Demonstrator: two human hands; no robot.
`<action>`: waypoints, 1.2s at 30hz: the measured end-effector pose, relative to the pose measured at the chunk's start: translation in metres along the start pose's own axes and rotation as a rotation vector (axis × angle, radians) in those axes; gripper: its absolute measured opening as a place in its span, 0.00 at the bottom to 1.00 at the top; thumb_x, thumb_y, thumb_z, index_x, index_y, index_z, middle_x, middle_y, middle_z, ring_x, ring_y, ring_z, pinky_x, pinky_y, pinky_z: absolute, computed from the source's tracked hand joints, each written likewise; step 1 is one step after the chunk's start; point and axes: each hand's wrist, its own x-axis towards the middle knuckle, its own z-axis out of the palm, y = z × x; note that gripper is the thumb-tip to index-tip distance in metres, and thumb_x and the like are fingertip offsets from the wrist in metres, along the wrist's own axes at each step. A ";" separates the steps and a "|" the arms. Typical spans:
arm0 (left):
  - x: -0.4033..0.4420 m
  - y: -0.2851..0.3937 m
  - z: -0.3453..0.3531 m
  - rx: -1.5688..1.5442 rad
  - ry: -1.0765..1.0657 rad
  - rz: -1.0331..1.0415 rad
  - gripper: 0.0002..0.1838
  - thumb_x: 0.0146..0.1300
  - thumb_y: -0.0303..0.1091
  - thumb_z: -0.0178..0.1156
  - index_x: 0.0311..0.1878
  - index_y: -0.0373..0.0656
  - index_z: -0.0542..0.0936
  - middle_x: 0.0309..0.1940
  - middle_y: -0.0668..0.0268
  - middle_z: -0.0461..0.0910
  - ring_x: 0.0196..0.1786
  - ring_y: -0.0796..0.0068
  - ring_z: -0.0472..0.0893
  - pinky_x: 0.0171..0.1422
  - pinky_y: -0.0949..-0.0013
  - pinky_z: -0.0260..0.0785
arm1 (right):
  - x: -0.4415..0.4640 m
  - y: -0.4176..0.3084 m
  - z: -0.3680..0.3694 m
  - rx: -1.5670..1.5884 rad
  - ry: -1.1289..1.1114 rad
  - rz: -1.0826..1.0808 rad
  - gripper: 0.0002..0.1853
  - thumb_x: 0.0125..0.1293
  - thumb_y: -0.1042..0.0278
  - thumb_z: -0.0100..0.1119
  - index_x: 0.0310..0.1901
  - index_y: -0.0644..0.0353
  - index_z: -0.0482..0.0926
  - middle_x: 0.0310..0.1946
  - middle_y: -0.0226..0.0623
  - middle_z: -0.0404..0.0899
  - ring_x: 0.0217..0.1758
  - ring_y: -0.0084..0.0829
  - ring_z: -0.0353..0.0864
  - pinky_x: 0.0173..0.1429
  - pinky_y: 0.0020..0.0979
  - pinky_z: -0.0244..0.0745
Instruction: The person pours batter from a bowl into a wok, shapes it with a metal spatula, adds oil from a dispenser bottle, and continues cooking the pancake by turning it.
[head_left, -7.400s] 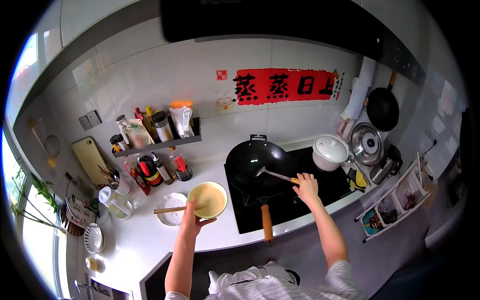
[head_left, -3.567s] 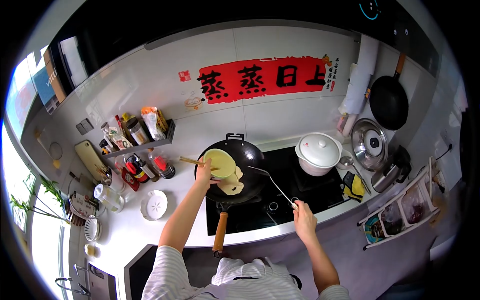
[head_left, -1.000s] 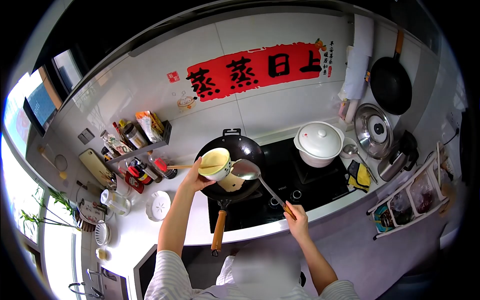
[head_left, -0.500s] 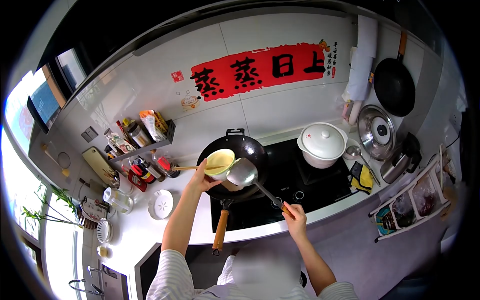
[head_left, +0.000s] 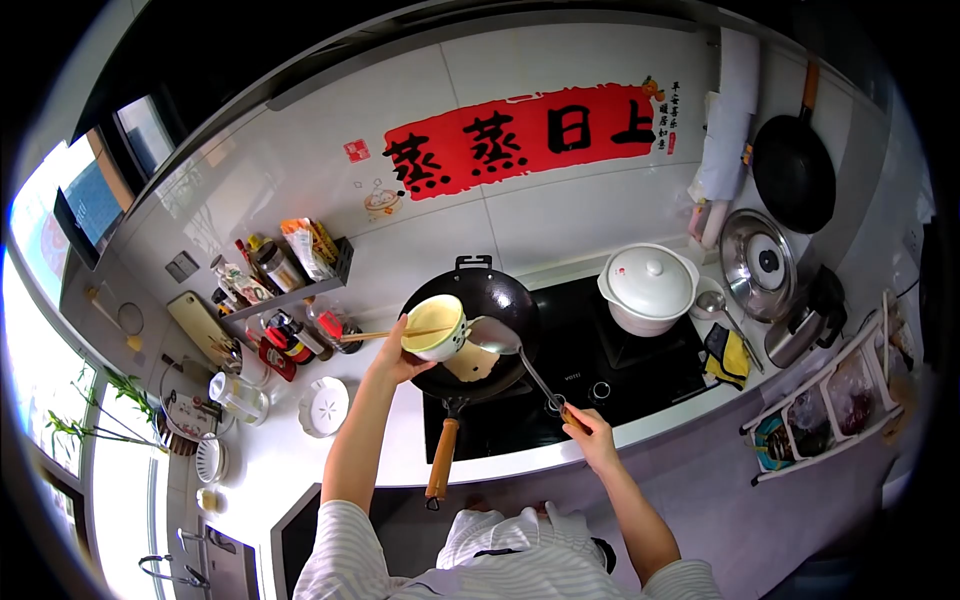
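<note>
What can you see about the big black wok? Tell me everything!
The wok is round, deep and black, with a shiny inside that looks like metal. Its wooden-looking handle points toward the person and ends in a small dark ring. A slotted black grip sticks out opposite. The wok sits on the left part of the black stove. Pale, thick-looking mixture lies inside. The bowl and spatula hide some of it; I can't tell whether they touch it.

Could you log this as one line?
left hand: tilted bowl, chopsticks, over wok | right hand: spatula | wok: pale mixture inside
</note>
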 end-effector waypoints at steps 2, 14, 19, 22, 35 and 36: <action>-0.003 0.002 -0.001 0.008 -0.003 0.002 0.34 0.62 0.67 0.53 0.63 0.52 0.70 0.57 0.59 0.74 0.56 0.58 0.76 0.47 0.53 0.77 | 0.000 0.002 0.000 0.012 -0.044 0.012 0.23 0.57 0.79 0.65 0.57 0.60 0.78 0.40 0.31 0.76 0.42 0.22 0.74 0.48 0.21 0.68; -0.026 0.005 0.013 0.067 -0.057 0.007 0.33 0.63 0.67 0.51 0.57 0.49 0.75 0.42 0.61 0.82 0.35 0.63 0.83 0.29 0.62 0.81 | 0.014 -0.003 -0.007 0.190 -0.108 0.078 0.23 0.58 0.79 0.64 0.58 0.61 0.78 0.42 0.30 0.76 0.42 0.20 0.73 0.48 0.20 0.67; -0.017 0.009 0.005 0.051 -0.080 -0.019 0.30 0.65 0.65 0.48 0.60 0.53 0.74 0.50 0.67 0.80 0.46 0.67 0.82 0.31 0.65 0.78 | -0.001 0.005 -0.011 0.070 -0.085 -0.006 0.23 0.56 0.80 0.65 0.55 0.61 0.79 0.42 0.32 0.76 0.43 0.23 0.75 0.49 0.21 0.69; -0.019 0.009 0.011 0.026 -0.071 -0.014 0.30 0.66 0.65 0.49 0.60 0.53 0.73 0.51 0.65 0.80 0.47 0.67 0.82 0.33 0.64 0.79 | -0.003 0.007 -0.005 0.038 -0.041 -0.061 0.23 0.54 0.82 0.66 0.54 0.60 0.80 0.42 0.33 0.76 0.44 0.25 0.76 0.49 0.22 0.70; -0.032 -0.005 0.013 -0.037 0.092 0.092 0.35 0.59 0.68 0.55 0.62 0.54 0.71 0.57 0.62 0.75 0.56 0.61 0.76 0.48 0.53 0.76 | 0.006 0.010 0.026 -0.006 0.153 -0.138 0.25 0.52 0.84 0.68 0.54 0.58 0.81 0.43 0.33 0.75 0.44 0.25 0.76 0.49 0.23 0.72; -0.033 -0.005 0.009 -0.045 0.106 0.114 0.36 0.60 0.69 0.54 0.63 0.55 0.71 0.57 0.63 0.74 0.56 0.60 0.76 0.50 0.51 0.75 | 0.007 0.010 0.028 0.045 0.164 -0.119 0.25 0.53 0.84 0.67 0.55 0.58 0.80 0.44 0.33 0.76 0.45 0.25 0.76 0.50 0.22 0.72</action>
